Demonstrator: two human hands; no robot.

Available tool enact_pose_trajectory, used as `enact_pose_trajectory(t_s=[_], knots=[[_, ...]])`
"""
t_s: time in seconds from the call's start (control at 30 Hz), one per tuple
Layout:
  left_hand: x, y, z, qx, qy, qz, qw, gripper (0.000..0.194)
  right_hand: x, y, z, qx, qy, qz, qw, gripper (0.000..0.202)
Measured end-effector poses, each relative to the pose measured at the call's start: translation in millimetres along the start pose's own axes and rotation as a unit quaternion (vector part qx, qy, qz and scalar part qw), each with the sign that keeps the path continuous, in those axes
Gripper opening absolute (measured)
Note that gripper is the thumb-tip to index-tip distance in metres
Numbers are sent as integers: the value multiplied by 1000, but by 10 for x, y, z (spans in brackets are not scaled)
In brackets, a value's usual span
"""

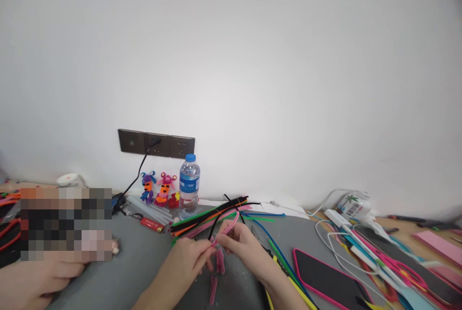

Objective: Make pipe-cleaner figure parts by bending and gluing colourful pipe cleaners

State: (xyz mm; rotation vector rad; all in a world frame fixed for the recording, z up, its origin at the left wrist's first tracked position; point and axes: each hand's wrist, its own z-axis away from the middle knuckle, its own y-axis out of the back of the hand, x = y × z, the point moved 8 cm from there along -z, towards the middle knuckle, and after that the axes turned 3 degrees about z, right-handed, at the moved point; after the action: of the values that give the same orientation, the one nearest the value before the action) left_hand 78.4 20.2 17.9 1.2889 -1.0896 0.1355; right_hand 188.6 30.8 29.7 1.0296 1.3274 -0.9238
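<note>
Pinched between the fingertips of both hands is a pink pipe cleaner [231,228], bent upward in a loop above my right hand. My left hand [191,256] closes on its lower end, and my right hand [240,241] grips it just to the right. Short folded pink pieces [220,261] show right below the fingers; whether they join the held one I cannot tell. Another pink piece [213,290] appears lower, over the grey mat [144,257]. Behind the hands lies a bundle of black, orange, green and pink pipe cleaners [209,216].
A water bottle [189,187] stands by the wall beside small pipe-cleaner figures [165,189]. Glue sticks [151,209] and a red lighter [151,224] lie left of it. A phone [327,278], pink scissors [404,271] and white cables are rightward. Another person's hand [46,271] is at left.
</note>
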Motion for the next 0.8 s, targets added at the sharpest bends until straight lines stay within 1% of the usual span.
enact_pose_trajectory(t_s=[0.13,0.2,0.27,0.33,0.4,0.47,0.53,0.6,0.7,0.73,0.8], knots=[[38,51,17,28,-11,6,1000,42,29,17,0,12,-7,4,1000,41],[32,80,13,43,-3,25,999,38,39,39,-1,23,-7,3,1000,40],[0,123,1,66,16,59,996,31,31,65,-1,35,-4,-5,999,40],[-53,166,-11,91,39,119,988,25,15,82,-1,45,-3,-21,999,40],[-113,191,-25,112,54,213,969,21,11,74,-5,48,-5,-46,998,40],[-179,192,-35,131,68,319,936,21,26,43,-16,51,-8,-84,995,41],[-230,177,-38,151,78,399,901,26,53,-14,-31,55,-5,-136,989,43],[-253,163,-29,174,82,449,873,30,81,-92,-46,53,1,-185,981,43],[-259,154,7,211,83,498,837,32,109,-203,-57,45,9,-224,974,41],[-260,147,17,217,87,508,829,32,120,-235,-57,40,5,-233,972,41],[-254,129,24,214,95,518,823,32,145,-284,-53,30,-10,-253,967,41]])
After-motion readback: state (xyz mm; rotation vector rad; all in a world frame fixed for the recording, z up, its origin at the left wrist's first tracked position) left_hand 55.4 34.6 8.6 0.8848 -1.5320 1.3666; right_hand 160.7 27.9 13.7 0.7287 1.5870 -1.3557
